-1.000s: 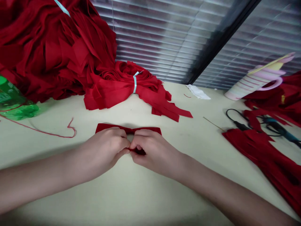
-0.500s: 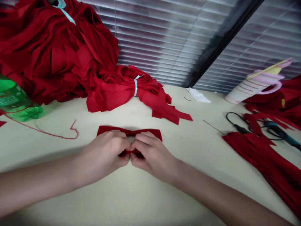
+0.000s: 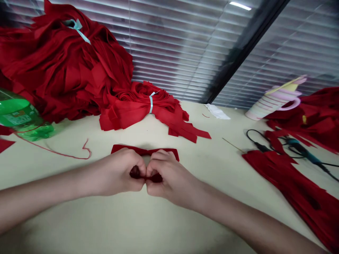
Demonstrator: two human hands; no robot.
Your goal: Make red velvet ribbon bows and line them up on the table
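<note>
Close together over the table, my left hand (image 3: 125, 171) and my right hand (image 3: 165, 171) pinch a piece of red fabric between thumbs and fingers. Its far part, a red fabric bow (image 3: 145, 151), shows beyond my knuckles, narrow in the middle and wider at both ends. My fingertips meet at the fabric's near edge. Most of the near part is hidden under my curled fingers. Left of my hands lies a loose red thread (image 3: 66, 155). Behind them sits a bundle of red fabric strips (image 3: 132, 106) tied with a pale blue band (image 3: 151, 103).
A large red fabric heap (image 3: 76, 67) stands back left, beside a green bottle (image 3: 26, 116) lying on its side. At right are a striped mug (image 3: 265, 104), a corded teal-handled tool (image 3: 304, 151) and red strips (image 3: 288, 183). Window blinds (image 3: 169, 46) line the back.
The camera view has shifted slightly. My fingers have arched more, leaving wider gaps inside both pinches, while the fabric stays held between them.
</note>
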